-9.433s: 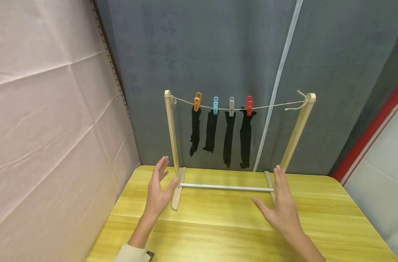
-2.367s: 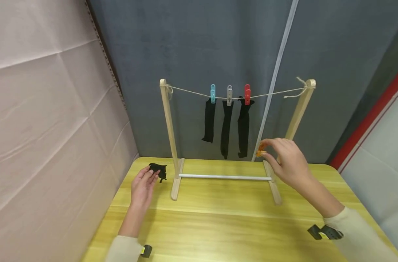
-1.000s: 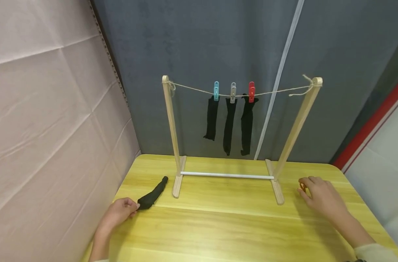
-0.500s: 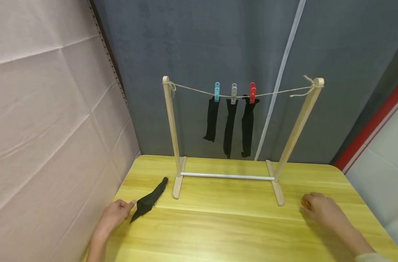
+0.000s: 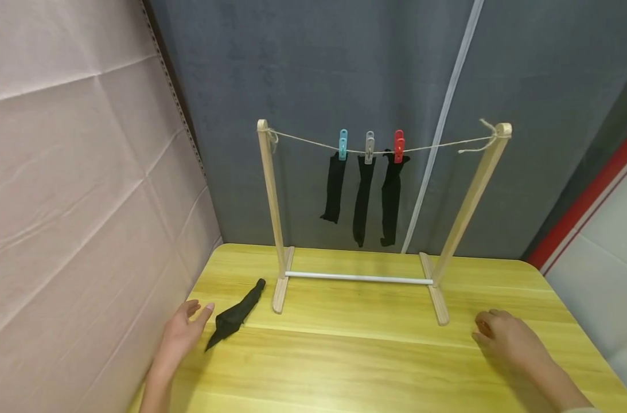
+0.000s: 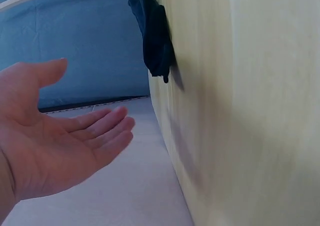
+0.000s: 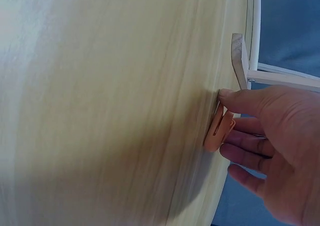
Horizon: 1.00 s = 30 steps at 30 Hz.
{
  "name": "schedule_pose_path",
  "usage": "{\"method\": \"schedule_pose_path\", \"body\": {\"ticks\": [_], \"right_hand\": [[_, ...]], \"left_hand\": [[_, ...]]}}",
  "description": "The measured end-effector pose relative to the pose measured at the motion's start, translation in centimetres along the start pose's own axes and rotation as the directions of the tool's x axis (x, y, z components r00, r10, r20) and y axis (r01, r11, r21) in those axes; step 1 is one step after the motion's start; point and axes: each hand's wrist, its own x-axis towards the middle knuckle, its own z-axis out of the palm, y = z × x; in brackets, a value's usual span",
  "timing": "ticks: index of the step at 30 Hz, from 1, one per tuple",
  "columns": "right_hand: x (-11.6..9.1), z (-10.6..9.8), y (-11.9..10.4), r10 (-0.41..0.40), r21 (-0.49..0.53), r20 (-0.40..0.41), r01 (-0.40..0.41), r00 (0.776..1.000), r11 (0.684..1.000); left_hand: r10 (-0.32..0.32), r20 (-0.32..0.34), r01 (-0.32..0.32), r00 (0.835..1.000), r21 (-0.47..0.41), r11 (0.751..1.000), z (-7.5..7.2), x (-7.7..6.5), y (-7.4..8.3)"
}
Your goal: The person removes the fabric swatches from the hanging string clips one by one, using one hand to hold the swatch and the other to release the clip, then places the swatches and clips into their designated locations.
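Observation:
A black sock [image 5: 236, 315] lies on the left part of the table, beside the rack's left foot. My left hand [image 5: 179, 335] is just left of it, apart from it; in the left wrist view its fingers are relaxed and hold nothing. At the table's right side my right hand [image 5: 514, 344] holds an orange clothespin [image 7: 216, 132] between thumb and fingers, close to the tabletop. Whether the clothespin touches the wood is hard to tell. On the string hang three black socks [image 5: 362, 198], under a light blue clothespin [image 5: 342, 144], a grey clothespin [image 5: 369, 148] and a red clothespin [image 5: 398, 147].
The wooden rack [image 5: 271, 201] stands at the back of the table [image 5: 344, 355], with a white crossbar [image 5: 359, 277] low between its feet. A pale cloth wall [image 5: 86, 229] rises on the left, a grey curtain [image 5: 303, 69] behind.
The orange clothespin and one sock have come off the string. My left hand laid the sock down and let go; my right hand carried the clothespin right and down to the table.

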Motion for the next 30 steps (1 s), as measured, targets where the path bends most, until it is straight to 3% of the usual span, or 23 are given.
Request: {"method": "schedule_pose_path", "body": {"ticks": [13, 21, 26, 30], "right_hand": [[0.3, -1.1, -0.8, 0.141, 0.145, -0.015, -0.137, 0.990, 0.980], [0.7, -2.0, -3.5, 0.136, 0.214, -0.188, -0.095, 0.973, 0.972], [1.0, -3.0, -5.6, 0.134, 0.242, -0.299, -0.061, 0.945, 0.968], [1.4, -3.6, -7.1, 0.111, 0.240, -0.396, -0.014, 0.912, 0.971]], "left_hand": [[-0.033, -0.068, 0.033, 0.997, 0.000, 0.999, 0.2, -0.5, 1.9], [0.045, -0.138, -0.059, 0.989, -0.096, 0.994, 0.9, -0.7, 4.2], [0.128, -0.242, -0.174, 0.962, -0.180, 0.968, 1.7, -0.4, 5.6], [0.219, -0.325, -0.302, 0.920, -0.229, 0.926, 2.4, 0.0, 6.4]]}}
